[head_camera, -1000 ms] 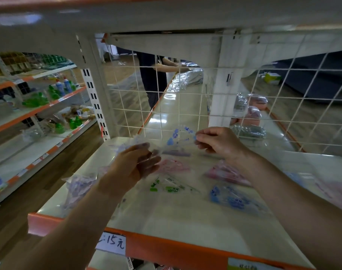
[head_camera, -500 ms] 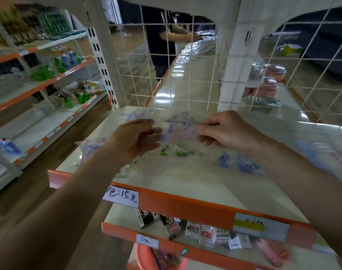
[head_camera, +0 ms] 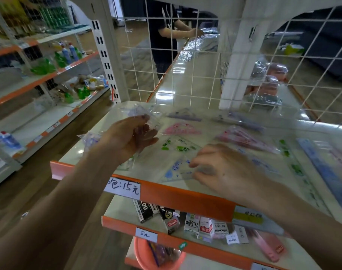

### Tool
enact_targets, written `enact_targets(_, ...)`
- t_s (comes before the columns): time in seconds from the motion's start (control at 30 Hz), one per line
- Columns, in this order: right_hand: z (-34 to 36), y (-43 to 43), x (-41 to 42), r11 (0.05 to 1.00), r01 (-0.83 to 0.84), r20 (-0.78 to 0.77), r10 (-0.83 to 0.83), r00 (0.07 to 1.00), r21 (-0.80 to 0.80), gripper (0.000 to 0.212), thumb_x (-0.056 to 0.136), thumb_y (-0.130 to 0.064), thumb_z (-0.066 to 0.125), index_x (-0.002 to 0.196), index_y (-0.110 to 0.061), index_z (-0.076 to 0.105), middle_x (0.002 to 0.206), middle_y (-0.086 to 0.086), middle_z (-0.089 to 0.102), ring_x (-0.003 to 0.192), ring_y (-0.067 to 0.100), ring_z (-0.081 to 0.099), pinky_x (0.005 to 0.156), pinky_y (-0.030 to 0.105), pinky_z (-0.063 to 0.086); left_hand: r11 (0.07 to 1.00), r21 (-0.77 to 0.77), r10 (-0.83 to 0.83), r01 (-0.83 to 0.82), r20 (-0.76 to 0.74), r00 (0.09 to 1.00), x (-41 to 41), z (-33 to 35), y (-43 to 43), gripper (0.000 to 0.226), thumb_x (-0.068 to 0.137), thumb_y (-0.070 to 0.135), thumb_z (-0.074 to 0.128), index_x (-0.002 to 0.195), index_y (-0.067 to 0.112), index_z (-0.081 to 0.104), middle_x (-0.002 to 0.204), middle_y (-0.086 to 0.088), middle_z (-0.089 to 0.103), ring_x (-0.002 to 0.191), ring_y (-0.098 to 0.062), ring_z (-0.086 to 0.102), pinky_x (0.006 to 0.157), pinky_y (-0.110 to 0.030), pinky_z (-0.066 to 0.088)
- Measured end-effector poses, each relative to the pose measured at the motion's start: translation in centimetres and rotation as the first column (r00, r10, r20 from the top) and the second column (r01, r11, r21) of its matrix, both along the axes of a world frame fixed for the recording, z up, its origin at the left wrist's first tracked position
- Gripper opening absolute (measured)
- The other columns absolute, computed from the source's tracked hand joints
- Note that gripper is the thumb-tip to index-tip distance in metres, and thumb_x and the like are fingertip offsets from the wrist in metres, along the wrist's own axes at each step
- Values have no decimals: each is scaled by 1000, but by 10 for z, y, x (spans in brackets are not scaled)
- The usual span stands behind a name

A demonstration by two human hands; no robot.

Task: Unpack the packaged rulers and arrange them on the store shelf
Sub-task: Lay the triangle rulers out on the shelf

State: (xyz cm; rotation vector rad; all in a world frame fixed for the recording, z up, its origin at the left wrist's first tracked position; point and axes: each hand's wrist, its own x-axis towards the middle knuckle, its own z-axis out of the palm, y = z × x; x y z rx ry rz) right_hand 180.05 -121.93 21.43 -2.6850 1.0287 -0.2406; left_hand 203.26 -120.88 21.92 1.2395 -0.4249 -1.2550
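Progress: several unwrapped rulers are laid on the shelf (head_camera: 176,197), among them a green triangle (head_camera: 178,148) and a pink triangle (head_camera: 181,130); placing is judged partway done.
Left hand (head_camera: 127,139): curled round a crumpled clear wrapper (head_camera: 139,114), held above the shelf; its contents cannot be told.
Right hand (head_camera: 224,170): a blue-printed triangle ruler (head_camera: 176,169) is pinched by its edge, low at the shelf's front, just before the green triangle.

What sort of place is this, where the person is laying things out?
Most likely a small shop. Orange-edged shelves carry handwritten price tags, small boxed goods sit on the shelf below, and cleaning bottles line the racks to the left.
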Motion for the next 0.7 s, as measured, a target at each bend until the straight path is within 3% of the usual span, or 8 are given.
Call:
enact_targets(0.03,-3,1,2,998,-43,13,42,999,42,26,92,-42,53,114,-35,64,111,-15,53,104,4,45,86,26,41,1000,-2,-3,3,4,1000,-1,-1,0,7,91,7,56,85,10,59,66,-5,52,55,-17,65,55,-30,58)
enact_targets(0.13,-8,2,8,996,-59,31,57,998,60,28,93,-42,52,116,-34,65,114,-13,52,106,5,43,82,20,33,1000,-16,-9,11,63,998,0,-3,-1,10,91,7,57,82,11,60,66,-6,56,60,-17,65,55,-28,56)
enact_targets(0.43,-23,12,52,997,-46,189,33,981,65,24,95,-27,52,111,-19,70,108,-1,59,104,15,51,88,30,43,999,-21,40,-39,68,997,-1,-12,-5,12,89,4,58,86,14,64,73,-7,65,66,-18,67,58,-28,57)
enact_targets(0.6,-5,-2,43,997,38,137,-47,990,66,23,95,-31,53,111,-23,66,111,-3,60,100,14,56,83,28,46,999,-44,29,-25,87,996,4,-12,-2,10,90,5,57,86,12,63,75,-8,64,69,-19,66,58,-28,56)
enact_targets(0.7,11,-26,35,977,211,-46,-213,976,-36,36,90,-45,57,114,-19,61,111,-1,62,98,18,60,80,31,45,998,-50,44,-40,75,996,8,-12,-1,8,90,6,57,88,10,63,73,-8,62,69,-19,65,59,-29,56)
